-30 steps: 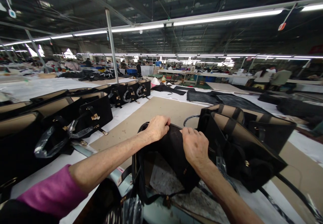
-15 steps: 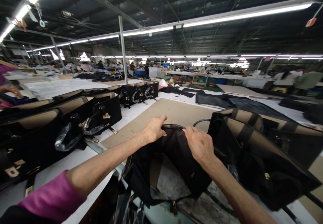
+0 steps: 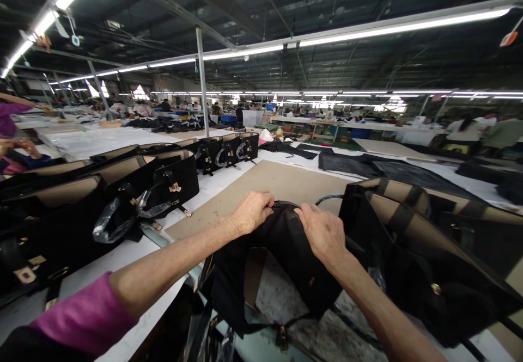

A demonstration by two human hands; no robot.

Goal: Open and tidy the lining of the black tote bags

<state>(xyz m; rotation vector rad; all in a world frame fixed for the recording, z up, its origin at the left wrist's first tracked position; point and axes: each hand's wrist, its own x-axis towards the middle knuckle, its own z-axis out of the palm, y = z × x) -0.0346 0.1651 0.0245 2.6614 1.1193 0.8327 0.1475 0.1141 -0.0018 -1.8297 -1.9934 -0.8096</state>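
Note:
A black handbag (image 3: pixel 286 242) lies in front of me over a grey, stained surface (image 3: pixel 278 286), its far edge raised. My left hand (image 3: pixel 254 209) pinches that upper edge on the left side. Close by on the right, my right hand (image 3: pixel 322 228) grips the same edge, thumb and fingers closed on the black material. A gold-coloured clasp (image 3: pixel 283 336) hangs on a strap at the bag's near side. The palms face away from me, so the fingertips are partly hidden.
Black handbags (image 3: pixel 175 179) with beige linings and plastic-wrapped handles stand in rows on the left. More bags (image 3: pixel 408 247) stand close on the right. Beige board (image 3: pixel 286 179) and dark sheets (image 3: pixel 347 163) cover the table beyond. A co-worker's purple sleeve (image 3: pixel 10 117) shows at far left.
My left hand has closed its fingers onto the bag's edge and shifted slightly right. My right hand keeps its grip. The view has turned slightly left.

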